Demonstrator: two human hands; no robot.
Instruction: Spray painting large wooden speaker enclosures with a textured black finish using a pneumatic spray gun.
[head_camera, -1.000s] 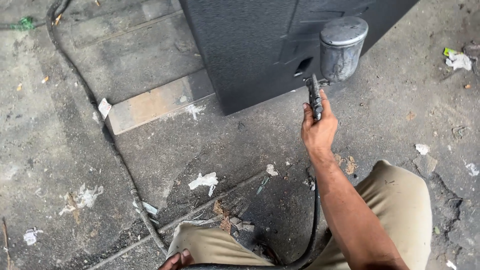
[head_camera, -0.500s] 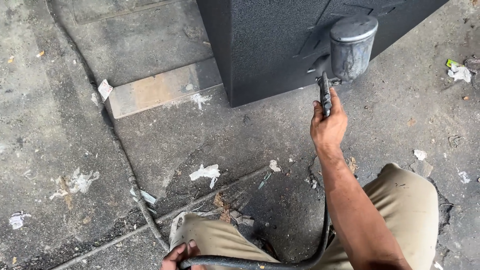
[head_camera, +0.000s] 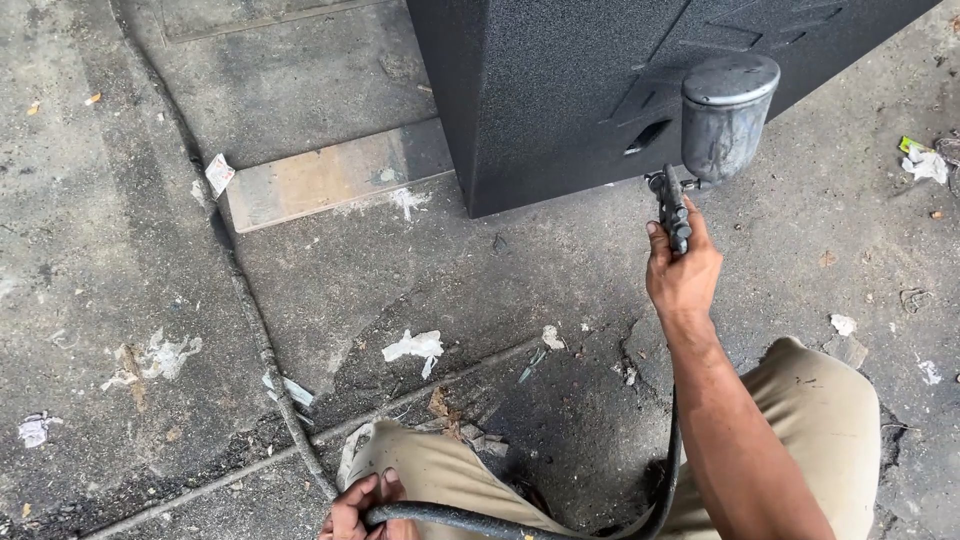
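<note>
My right hand (head_camera: 683, 272) grips the handle of a paint spray gun (head_camera: 672, 205) with a round grey metal cup (head_camera: 725, 115) on top. Its nozzle points at the lower edge of a large black textured box (head_camera: 560, 90) standing on the concrete floor. A black air hose (head_camera: 560, 520) runs from the gun down past my forearm and curves left across my knees. My left hand (head_camera: 362, 508) is closed around that hose at the bottom edge of the view. My legs in tan trousers (head_camera: 820, 420) are bent beneath me.
A flat brown board (head_camera: 320, 180) lies on the floor left of the black box. A second dark hose (head_camera: 255, 330) snakes over the stained concrete (head_camera: 120, 250). Torn paper scraps (head_camera: 412, 347) and small litter (head_camera: 922, 162) are scattered about.
My view has shifted so the box and the spray gun sit further right and higher. My left hand has come into view holding the hose. The right hand keeps its grip on the gun.
</note>
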